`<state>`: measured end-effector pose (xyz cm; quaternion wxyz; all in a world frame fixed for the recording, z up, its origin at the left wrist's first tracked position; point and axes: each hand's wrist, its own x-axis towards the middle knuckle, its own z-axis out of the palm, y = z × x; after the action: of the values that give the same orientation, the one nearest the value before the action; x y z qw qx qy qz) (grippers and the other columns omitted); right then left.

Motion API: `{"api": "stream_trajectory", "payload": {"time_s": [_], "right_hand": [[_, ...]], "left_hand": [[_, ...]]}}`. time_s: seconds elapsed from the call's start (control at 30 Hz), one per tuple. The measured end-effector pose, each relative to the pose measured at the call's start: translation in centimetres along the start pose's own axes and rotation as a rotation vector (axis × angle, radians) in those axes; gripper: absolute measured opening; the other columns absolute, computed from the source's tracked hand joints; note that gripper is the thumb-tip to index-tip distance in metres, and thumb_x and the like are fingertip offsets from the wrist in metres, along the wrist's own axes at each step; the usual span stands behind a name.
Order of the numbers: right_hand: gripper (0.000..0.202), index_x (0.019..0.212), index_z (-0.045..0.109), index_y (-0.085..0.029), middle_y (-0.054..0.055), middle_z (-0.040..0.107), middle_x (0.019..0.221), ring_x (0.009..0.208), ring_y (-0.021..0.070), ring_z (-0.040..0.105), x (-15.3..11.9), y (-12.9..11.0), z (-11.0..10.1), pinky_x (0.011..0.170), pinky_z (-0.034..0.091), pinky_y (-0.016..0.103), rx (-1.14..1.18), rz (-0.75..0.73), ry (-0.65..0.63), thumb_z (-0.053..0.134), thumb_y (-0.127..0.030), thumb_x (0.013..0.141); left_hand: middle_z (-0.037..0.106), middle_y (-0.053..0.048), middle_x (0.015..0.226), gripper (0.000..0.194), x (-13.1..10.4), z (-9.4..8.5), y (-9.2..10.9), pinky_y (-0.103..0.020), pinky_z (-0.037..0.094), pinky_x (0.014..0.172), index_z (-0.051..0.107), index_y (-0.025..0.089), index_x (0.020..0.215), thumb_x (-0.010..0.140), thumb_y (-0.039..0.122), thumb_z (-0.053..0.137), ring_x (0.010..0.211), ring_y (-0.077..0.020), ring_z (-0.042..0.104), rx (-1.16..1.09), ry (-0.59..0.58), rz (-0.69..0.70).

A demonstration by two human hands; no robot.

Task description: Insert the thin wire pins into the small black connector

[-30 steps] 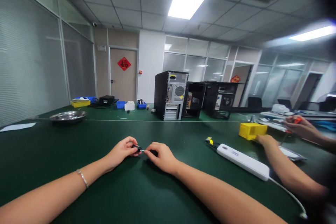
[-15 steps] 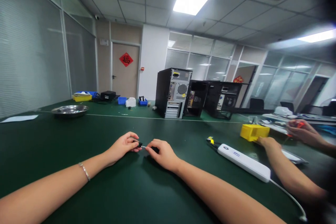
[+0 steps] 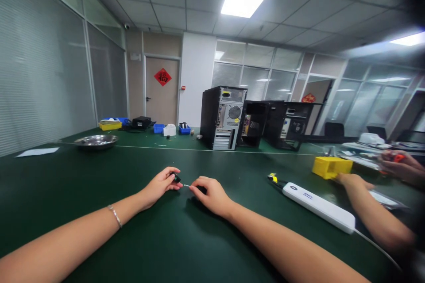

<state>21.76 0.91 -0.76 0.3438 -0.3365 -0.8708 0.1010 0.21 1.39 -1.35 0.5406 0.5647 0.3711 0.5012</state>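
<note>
Over the dark green table (image 3: 133, 239), my left hand (image 3: 163, 185) is closed round a small black part (image 3: 175, 177), held between thumb and fingers; its exact kind is too small to tell. Just to the right, my right hand (image 3: 210, 193) pinches a thin light-coloured rod (image 3: 186, 185) between thumb and forefinger. The rod points left toward the fingertips of my left hand. Whether it touches the black part I cannot make out, and its right end is hidden in my fingers.
Computer cases (image 3: 226, 117) stand at the back. A metal bowl (image 3: 96, 141) sits left, with small bins behind. To the right lie a white power strip (image 3: 320, 205) and a yellow bin (image 3: 327, 169), beside which a co-worker's hand (image 3: 353, 182) reaches in.
The whole view has shifted slightly, so things sit further right. The black part appears turned in my left hand. My right hand keeps its pinch on the rod.
</note>
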Motion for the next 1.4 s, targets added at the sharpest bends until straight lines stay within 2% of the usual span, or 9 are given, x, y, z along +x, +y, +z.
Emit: {"api": "stream_trajectory", "payload": {"time_s": [0.2,0.4,0.57,0.8,1.03,1.23,1.4], "right_hand": [[0.021,0.084,0.068,-0.02,0.001,0.065,0.08,0.073,0.0124,0.058,-0.01,0.06,0.03,0.069,0.041,0.022,-0.004,-0.002,0.004,0.051,-0.031,0.092],[0.021,0.083,0.068,-0.02,0.001,0.065,0.079,0.073,0.0122,0.058,-0.04,0.21,0.18,0.068,0.041,0.022,-0.016,-0.002,0.012,0.051,-0.031,0.092],[0.021,0.085,0.069,-0.021,0.001,0.065,0.08,0.073,0.0125,0.058,-0.03,0.2,0.14,0.068,0.041,0.022,-0.021,0.006,0.013,0.052,-0.031,0.091],[0.021,0.084,0.068,-0.02,0.001,0.066,0.079,0.073,0.0126,0.059,-0.01,0.3,0.15,0.069,0.042,0.022,-0.006,0.0,0.01,0.052,-0.031,0.091],[0.02,0.085,0.068,-0.021,0.002,0.066,0.082,0.075,0.0133,0.059,0.29,0.26,0.23,0.069,0.043,0.023,-0.003,-0.015,0.0,0.051,-0.028,0.091],[0.018,0.088,0.067,-0.02,0.002,0.067,0.085,0.078,0.0143,0.06,0.5,0.53,0.42,0.072,0.044,0.024,0.012,0.001,0.01,0.05,-0.027,0.09],[0.017,0.093,0.066,-0.02,0.003,0.069,0.093,0.085,0.0158,0.062,0.52,0.57,0.46,0.078,0.045,0.025,0.042,-0.005,0.003,0.05,-0.026,0.09]], "left_hand": [[0.062,-0.004,0.088,0.032,-0.15,0.06,0.04,-0.035,0.05,0.083,0.052,0.015,0.112,0.086,0.034,0.058,0.085,-0.0198,0.068,0.006,-0.066,0.003],[0.063,-0.003,0.086,0.04,-0.16,0.09,0.0,-0.042,0.049,0.091,0.044,0.017,0.116,0.085,0.035,0.06,0.091,-0.0241,0.069,-0.041,-0.058,-0.02],[0.067,-0.003,0.079,0.038,-0.3,0.14,0.26,-0.041,0.051,0.087,0.043,0.016,0.115,0.086,0.035,0.059,0.086,-0.0243,0.071,-0.012,-0.053,-0.059],[0.069,-0.002,0.069,0.039,-0.27,0.35,0.39,-0.029,0.054,0.067,0.045,0.016,0.108,0.084,0.042,0.06,0.07,-0.0194,0.072,0.044,-0.036,-0.05],[0.065,0.001,0.071,0.042,-0.25,0.46,0.15,-0.03,0.055,0.073,0.044,0.019,0.093,0.074,0.046,0.07,0.077,-0.021,0.072,0.038,-0.003,-0.015],[0.06,0.0,0.086,0.035,-0.26,0.3,0.27,-0.03,0.052,0.073,0.054,0.018,0.1,0.075,0.038,0.067,0.077,-0.0171,0.068,0.156,0.06,0.053],[0.067,-0.005,0.094,0.035,-0.49,0.33,0.8,-0.029,0.048,0.074,0.064,0.017,0.109,0.078,0.032,0.061,0.077,-0.0156,0.062,0.312,0.037,0.081]]}}
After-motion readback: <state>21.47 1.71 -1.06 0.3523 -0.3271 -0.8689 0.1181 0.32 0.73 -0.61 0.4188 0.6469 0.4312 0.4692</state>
